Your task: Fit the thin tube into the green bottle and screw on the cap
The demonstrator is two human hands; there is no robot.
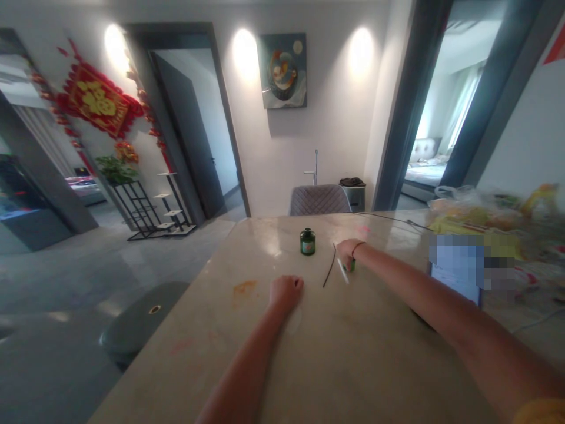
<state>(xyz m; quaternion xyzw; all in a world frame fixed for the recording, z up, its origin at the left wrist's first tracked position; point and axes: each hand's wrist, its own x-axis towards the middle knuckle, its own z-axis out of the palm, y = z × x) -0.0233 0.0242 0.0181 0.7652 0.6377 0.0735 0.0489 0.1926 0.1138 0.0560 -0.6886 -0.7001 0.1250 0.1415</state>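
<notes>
My left hand rests on the table, its fingers curled in and nothing visible in them. Farther out and to the right, my right hand reaches down, fingers closed on a small green object that is mostly hidden behind them. A thin white stick lies beside those fingers; whether they touch it I cannot tell. Just left of it is a thin dark stick. A dark green glass bottle with a label and a narrow neck stands upright beyond my left hand, apart from both hands.
A phone or tablet with a lit screen stands at the right, near my right forearm. Behind it are plastic bags and clutter. A grey quilted chair is at the far edge, a green stool at the left. A dark cable crosses the far side.
</notes>
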